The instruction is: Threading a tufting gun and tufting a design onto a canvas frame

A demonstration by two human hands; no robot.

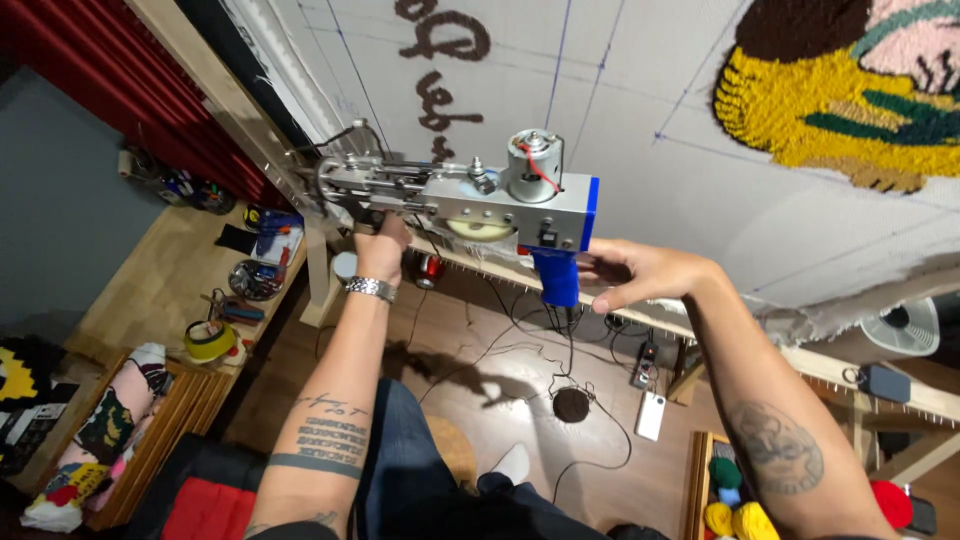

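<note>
— Wooden floor [560, 350] below, white tufting cloth [620, 110] stretched overhead, tape roll [209, 341] on the tabletop [160, 280].
— Tufting gun [500, 200] up at the cloth: right hand [640, 275] fingers wrap its blue handle, left hand [382, 250] grips underneath.

A wooden side bench [165, 270] along the left wall carries a roll of yellow tape [209, 340], a round bowl of small parts [254, 279] and a clutter of blue tools [275, 235], with what may be more bottles blurred at its far end. On the wood floor [480, 350] below lie a white power adapter [650, 415], a black power strip [645, 362], a dark round disc [571, 404] and loose black cables [520, 330]. Rolled rugs [95, 440] rest beside the bench.
</note>
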